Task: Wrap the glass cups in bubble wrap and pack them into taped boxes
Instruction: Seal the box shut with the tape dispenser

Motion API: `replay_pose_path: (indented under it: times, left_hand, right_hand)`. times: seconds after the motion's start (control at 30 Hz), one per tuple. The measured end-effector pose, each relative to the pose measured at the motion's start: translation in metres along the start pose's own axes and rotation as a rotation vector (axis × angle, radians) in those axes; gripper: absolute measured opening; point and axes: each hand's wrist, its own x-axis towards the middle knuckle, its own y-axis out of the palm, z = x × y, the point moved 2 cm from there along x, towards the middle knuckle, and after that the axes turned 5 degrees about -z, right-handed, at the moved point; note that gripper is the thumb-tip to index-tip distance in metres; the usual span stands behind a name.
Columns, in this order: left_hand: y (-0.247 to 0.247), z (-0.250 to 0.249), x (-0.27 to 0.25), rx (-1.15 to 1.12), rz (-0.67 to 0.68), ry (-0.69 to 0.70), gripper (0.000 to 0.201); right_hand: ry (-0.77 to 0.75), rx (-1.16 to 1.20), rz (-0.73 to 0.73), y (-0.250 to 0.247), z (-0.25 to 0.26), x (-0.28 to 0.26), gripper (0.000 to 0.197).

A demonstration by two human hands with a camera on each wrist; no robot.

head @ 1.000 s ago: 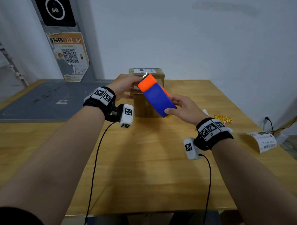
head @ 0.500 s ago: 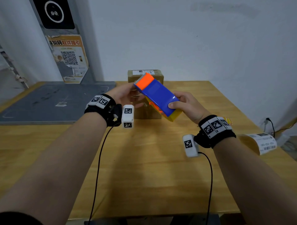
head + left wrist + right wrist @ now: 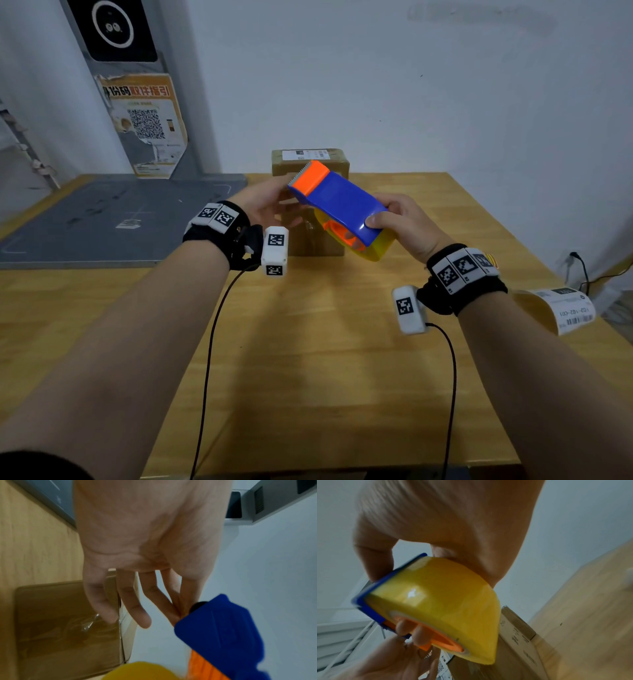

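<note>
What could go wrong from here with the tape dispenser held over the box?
1. The left hand reaches in beside the dispenser's serrated blade; fingers could get nicked.
2. The right hand holds the tape dispenser only at its rear end; it might twist or slip onto the cardboard box.

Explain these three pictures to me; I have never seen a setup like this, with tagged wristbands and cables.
No machine here: a person works with bare hands, wearing one camera on the head and one on each wrist. The wide picture is the head view; the two close ones look along each hand. The right hand grips a blue and orange plastic tape dispenser loaded with a yellow tape roll. The left hand pinches at the dispenser's front end with thumb and forefinger, its other fingers relaxed. Behind stands a taped brown cardboard box on the wooden table, with a curled white shipping label at the right edge.
</note>
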Motion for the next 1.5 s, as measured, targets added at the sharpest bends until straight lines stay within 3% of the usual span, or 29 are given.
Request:
replay_pose_path:
  times: [0.13,0.27,0.4,0.5,0.57,0.73,0.93,1.07,1.33,1.4,1.5]
  left_hand:
    - [0.002,0.003,0.002,0.044,-0.069,0.009,0.014]
    - [0.004,0.007,0.005,0.077,-0.133,0.019,0.016]
    - [-0.002,0.009,0.006,0.006,-0.179,0.038,0.004]
    - [-0.024,0.014,0.010,-0.095,-0.305,0.073,0.019]
    - [-0.033,0.021,0.009,-0.139,-0.377,0.089,0.017]
    - [-0.022,0.040,0.010,-0.194,-0.498,0.164,0.029]
    - [-0.009,0.057,0.020,-0.213,-0.571,0.216,0.040]
    - [0.003,0.056,0.023,-0.251,-0.634,0.265,0.033]
    - [0.012,0.052,0.027,-0.328,-0.758,0.306,0.023]
    - [0.000,0.053,0.030,-0.333,-0.790,0.291,0.016]
    - [-0.020,0.059,0.037,-0.353,-0.791,0.273,0.013]
  right_hand:
    - [0.027,-0.059,0.000,0.002,0.005,0.002,0.023]
    - [0.087,-0.161,-0.027,0.000,0.006,0.011,0.050]
    - [0.110,-0.307,-0.024,-0.010,0.015,0.018,0.040]
    - [0.138,-0.409,-0.011,-0.025,0.020,0.022,0.033]
    - [0.156,-0.496,0.012,-0.034,0.024,0.024,0.027]
    - [0.148,-0.735,0.056,-0.046,0.035,0.035,0.027]
    - [0.148,-0.789,0.097,-0.064,0.035,0.044,0.030]
    - [0.145,-0.776,0.087,-0.072,0.034,0.046,0.020]
    - [0.123,-0.763,0.066,-0.080,0.035,0.046,0.017]
    - [0.139,-0.784,0.068,-0.089,0.034,0.044,0.022]
    - [0.161,-0.825,0.028,-0.114,0.028,0.037,0.043]
